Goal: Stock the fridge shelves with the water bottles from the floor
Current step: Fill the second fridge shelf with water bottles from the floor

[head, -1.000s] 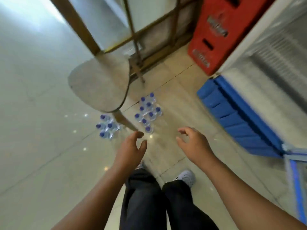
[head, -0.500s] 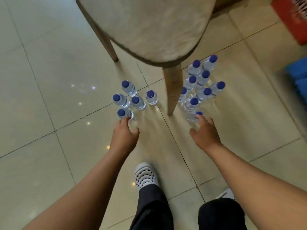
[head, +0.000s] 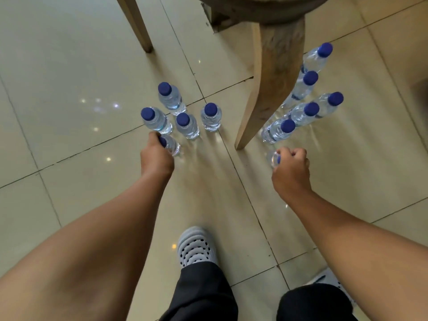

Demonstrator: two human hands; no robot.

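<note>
Clear water bottles with blue caps stand on the tiled floor in two clusters either side of a wooden chair leg [head: 266, 93]. My left hand [head: 156, 156] grips the top of the nearest bottle [head: 172, 147] of the left cluster, whose other bottles [head: 186, 125] stand just behind it. My right hand [head: 290, 170] grips the neck of the nearest bottle [head: 272, 158] of the right cluster, with several more bottles [head: 279, 130] lined up behind. The fridge is out of view.
A wooden chair stands over the bottles; its second leg [head: 136, 24] is at the upper left and the seat edge [head: 261, 10] hangs at the top. My grey perforated shoe [head: 195, 247] is on the floor between my arms.
The camera has dropped lower toward the floor. Both hands, which hovered just short of the nearest bottles, now close round one bottle each.
</note>
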